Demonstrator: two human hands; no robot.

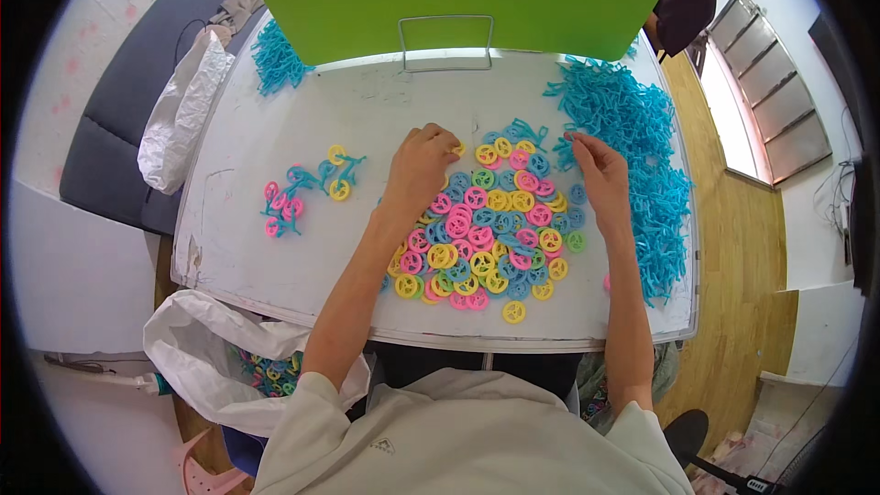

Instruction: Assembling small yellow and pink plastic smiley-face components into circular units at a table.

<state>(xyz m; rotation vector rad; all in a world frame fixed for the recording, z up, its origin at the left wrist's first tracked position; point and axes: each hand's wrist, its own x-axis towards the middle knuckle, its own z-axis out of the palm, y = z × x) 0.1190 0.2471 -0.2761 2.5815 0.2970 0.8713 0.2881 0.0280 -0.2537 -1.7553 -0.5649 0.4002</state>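
Wheels (478, 236) on white table (247, 133) above floorboards (733, 257)

This looks like a room in a home, used as a little workshop. At the left is a long dark couch (119, 124), and at the right is a wood floor (756, 247), like in a house. But the white surface (321, 280) has lots of small plastic parts on it: a big heap of blue bits (628, 160) at the right and many bright wheels (481, 220) in the middle. A big white sack (188, 348) at the near left holds more little colored pieces (273, 374).
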